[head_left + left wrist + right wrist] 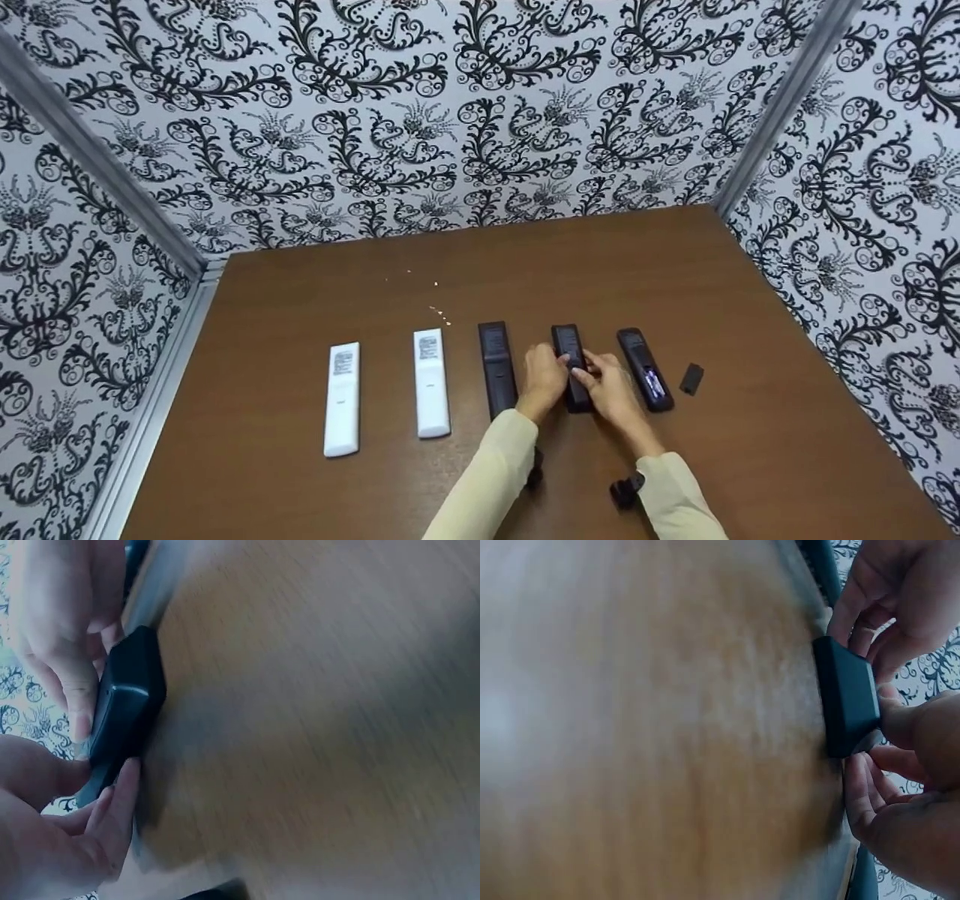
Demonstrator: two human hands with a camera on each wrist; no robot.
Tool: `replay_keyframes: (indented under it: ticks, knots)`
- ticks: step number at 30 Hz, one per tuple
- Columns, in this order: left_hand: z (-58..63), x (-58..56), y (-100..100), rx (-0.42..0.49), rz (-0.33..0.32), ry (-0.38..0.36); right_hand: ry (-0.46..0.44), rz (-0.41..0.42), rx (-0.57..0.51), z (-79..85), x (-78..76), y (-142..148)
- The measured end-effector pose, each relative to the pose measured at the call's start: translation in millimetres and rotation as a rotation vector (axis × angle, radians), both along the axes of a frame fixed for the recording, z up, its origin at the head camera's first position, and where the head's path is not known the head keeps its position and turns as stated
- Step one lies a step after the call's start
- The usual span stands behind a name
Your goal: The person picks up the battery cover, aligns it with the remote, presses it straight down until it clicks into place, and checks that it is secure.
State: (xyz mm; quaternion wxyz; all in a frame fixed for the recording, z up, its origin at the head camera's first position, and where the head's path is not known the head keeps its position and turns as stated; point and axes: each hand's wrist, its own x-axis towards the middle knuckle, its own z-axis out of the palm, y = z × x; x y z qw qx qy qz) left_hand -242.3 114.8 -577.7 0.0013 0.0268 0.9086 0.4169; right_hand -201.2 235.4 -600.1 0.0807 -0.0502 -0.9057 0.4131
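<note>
A black remote control lies with its labelled back up, between my two hands. My left hand holds its left side, with the thumb over the back. From the right side my right hand grips it, thumb on the back near the middle. In the left wrist view the near end of this remote shows close over the wood, with fingers on both sides. The right wrist view shows the same end of the remote, fingertips of both hands at its edges.
Right of my hands lies another black remote, its battery compartment open with shiny batteries inside. A small dark battery cover is beside it. To the left are a black remote and two white remotes, all on the brown table.
</note>
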Motion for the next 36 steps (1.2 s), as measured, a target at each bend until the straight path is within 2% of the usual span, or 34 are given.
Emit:
replay_keyframes:
  ticks: [6, 11, 13, 16, 19, 22, 25, 29, 31, 33, 36]
  knots:
    - [-0.4, 2.5, 2, 0.004, 0.060, 0.024, 0.000, -0.006, 0.014, -2.1, -1.8, -1]
    - [3.1, 4.4, 11, 0.004, 0.095, 0.074, 0.010, -0.042, -0.050, 5.6, 3.7, 5]
    - [5.7, 4.4, 18, 0.019, 0.071, 0.109, 0.044, -0.091, -0.071, 10.6, 8.4, 13]
    - [7.6, 3.7, 30, 0.055, 0.001, 0.179, 0.139, -0.208, -0.056, 18.2, 15.4, 32]
    - [7.7, 4.9, 45, 0.087, -0.047, 0.182, 0.232, -0.303, -0.060, 23.5, 20.9, 51]
    - [6.3, 9.4, 60, 0.086, -0.058, 0.129, 0.282, -0.353, -0.058, 24.5, 27.2, 68]
    - [6.1, 17.2, 75, 0.057, -0.088, 0.045, 0.293, -0.389, -0.009, 23.0, 34.9, 85]
    - [10.4, 29.9, 94, 0.001, -0.163, -0.101, 0.232, -0.406, 0.071, 22.6, 45.8, 105]
    - [13.4, 33.4, 102, -0.021, -0.177, -0.161, 0.181, -0.390, 0.088, 23.4, 49.9, 112]
    - [16.6, 34.2, 108, -0.015, -0.154, -0.219, 0.118, -0.369, 0.096, 24.1, 52.5, 118]
    - [21.9, 32.1, 120, 0.046, -0.050, -0.264, 0.032, -0.364, 0.084, 25.1, 53.3, 125]
